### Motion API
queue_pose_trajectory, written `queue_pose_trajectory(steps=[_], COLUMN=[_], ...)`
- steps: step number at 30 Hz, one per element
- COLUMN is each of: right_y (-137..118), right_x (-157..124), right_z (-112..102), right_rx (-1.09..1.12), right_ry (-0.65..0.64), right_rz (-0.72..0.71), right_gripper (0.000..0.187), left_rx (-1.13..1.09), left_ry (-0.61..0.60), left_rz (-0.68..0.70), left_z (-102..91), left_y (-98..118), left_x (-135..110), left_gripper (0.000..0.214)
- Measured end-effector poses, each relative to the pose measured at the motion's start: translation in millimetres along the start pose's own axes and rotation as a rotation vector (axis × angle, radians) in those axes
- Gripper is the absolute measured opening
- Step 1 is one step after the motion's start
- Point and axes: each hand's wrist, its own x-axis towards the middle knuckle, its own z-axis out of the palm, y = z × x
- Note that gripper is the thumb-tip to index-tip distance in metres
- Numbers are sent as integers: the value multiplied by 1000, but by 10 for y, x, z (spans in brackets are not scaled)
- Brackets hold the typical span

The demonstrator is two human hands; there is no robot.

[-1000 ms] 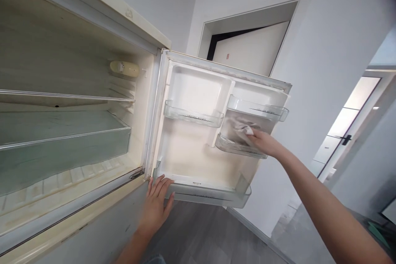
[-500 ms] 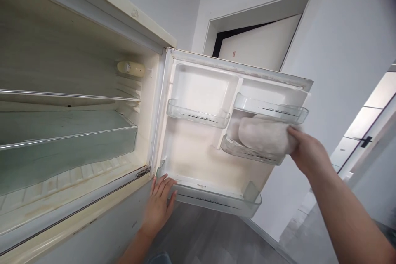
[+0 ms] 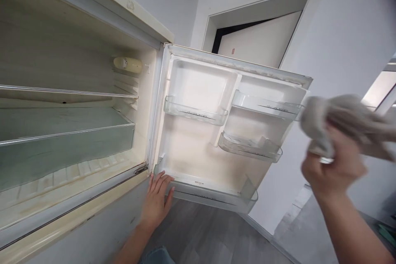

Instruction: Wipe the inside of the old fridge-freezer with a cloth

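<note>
Gripping a grey cloth (image 3: 343, 121), right hand (image 3: 334, 165) hangs beside fridge door (image 3: 198, 148).

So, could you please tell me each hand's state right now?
Left hand: open, flat on the bottom of the fridge door.
Right hand: closed, holding a cloth.

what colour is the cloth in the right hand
Pale grey-beige, though blurred; the cloth shows in the head view.
</note>
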Motion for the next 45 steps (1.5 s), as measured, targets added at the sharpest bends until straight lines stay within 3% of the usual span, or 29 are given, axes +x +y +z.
queue_pose_trajectory(steps=[2, 5, 7, 10, 13, 18, 22, 27, 32, 36, 41, 45], right_y=[-96, -66, 31, 172, 170, -147, -457, -974, -1278, -1075, -406, 55], right_x=[80, 142, 125, 52, -13, -25, 75, 262, 205, 5, -186, -252], right_z=[126, 273, 336, 415, 504, 584, 584, 639, 735, 830, 918, 940], right_rx=[-7, -47, -64, -51, -44, -93, -79, 45, 116, 80, 0, 112], right_ry=[78, 79, 42, -116, -244, -442, -471, -533, -420, -335, -145, -53], right_rz=[-133, -291, -288, -244, -163, 156, 335, 348, 325, 187, 206, 147], right_gripper=[48, 47, 44, 33, 42, 55, 60, 60, 57, 49, 43, 40], left_rx=[1, 11, 15, 11, 2, -20, -28, -32, -21, 13, 43, 61], left_ry=[0, 4, 6, 9, 11, 7, 38, 32, 31, 15, -7, -9], left_rz=[2, 18, 27, 22, 12, -16, -36, -40, -18, 12, 50, 63], left_z=[-2, 15, 32, 51, 57, 81, 116, 104, 100, 109, 91, 83], left_y=[-5, -19, -20, -9, 9, 39, 66, 93, 65, 18, 1, 12], left_x=[-4, -13, -14, -11, -4, 13, 30, 41, 38, 28, 32, 35], left_gripper=[29, 30, 31, 32, 33, 30, 27, 26, 27, 32, 35, 36])
